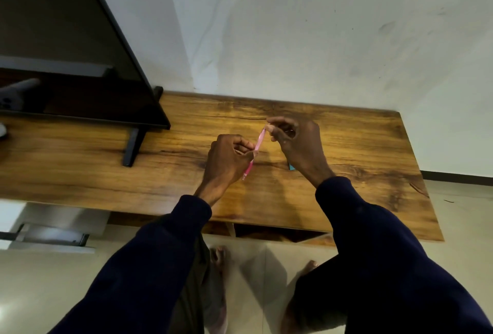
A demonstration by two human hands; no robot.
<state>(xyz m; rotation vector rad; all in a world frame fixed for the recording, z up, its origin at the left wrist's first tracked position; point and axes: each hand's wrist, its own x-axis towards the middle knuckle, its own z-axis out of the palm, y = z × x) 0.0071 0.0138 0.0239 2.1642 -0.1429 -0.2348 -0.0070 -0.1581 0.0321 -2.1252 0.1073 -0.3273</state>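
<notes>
Risk: pink pen (259,142) at frame centre, my left hand (225,159) gripping its lower half, right hand (298,144) pinching the top; an off-axis pull could drop it onto the table (373,173).

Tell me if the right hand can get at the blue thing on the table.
Probably, once freed: the right hand hovers just over the blue thing, nothing between, but its fingers pinch the pink pen.
</notes>
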